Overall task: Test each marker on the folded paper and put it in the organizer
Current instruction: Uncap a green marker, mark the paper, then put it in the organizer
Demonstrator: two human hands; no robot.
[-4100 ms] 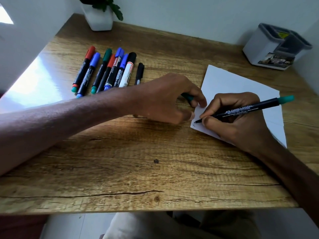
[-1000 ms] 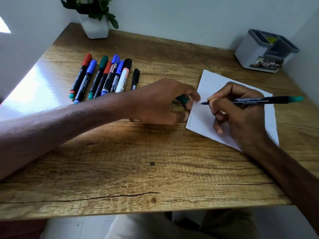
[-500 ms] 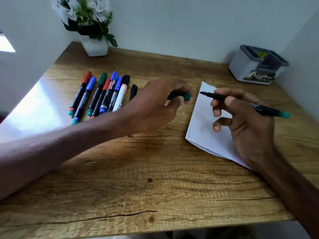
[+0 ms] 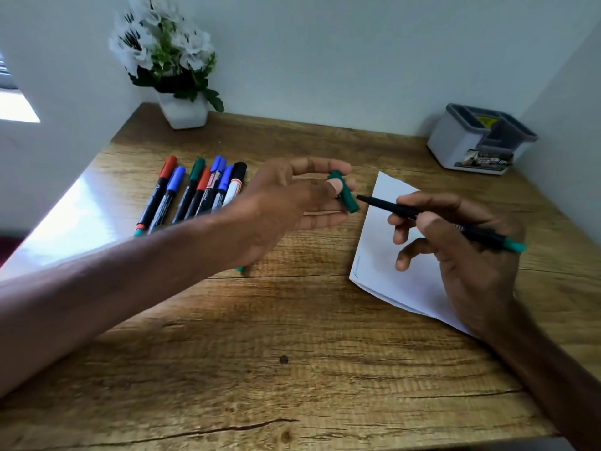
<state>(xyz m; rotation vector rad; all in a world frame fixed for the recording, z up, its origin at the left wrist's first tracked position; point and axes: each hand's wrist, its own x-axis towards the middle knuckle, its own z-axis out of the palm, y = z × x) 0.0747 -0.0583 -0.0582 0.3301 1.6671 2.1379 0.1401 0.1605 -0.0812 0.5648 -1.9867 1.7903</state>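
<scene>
My right hand [image 4: 461, 252] grips an uncapped black marker with a green end [image 4: 432, 219], its tip pointing left above the folded white paper [image 4: 387, 255]. A thin green line shows near the paper's left edge. My left hand [image 4: 292, 203] pinches the green cap [image 4: 346, 196] between thumb and fingers, just left of the marker's tip and a small gap from it. Several capped markers [image 4: 198, 193] in red, blue, green and black lie in a row at the left. The grey and white organizer [image 4: 478, 141] stands at the back right.
A white pot with white flowers [image 4: 182, 105] stands at the table's back left corner. White walls close in on the left, back and right. The wooden table [image 4: 292, 353] has its front edge near me.
My right hand lifted the marker off the paper and turned its tip to the left. My left hand rose from the table with the cap and brought it close to the tip.
</scene>
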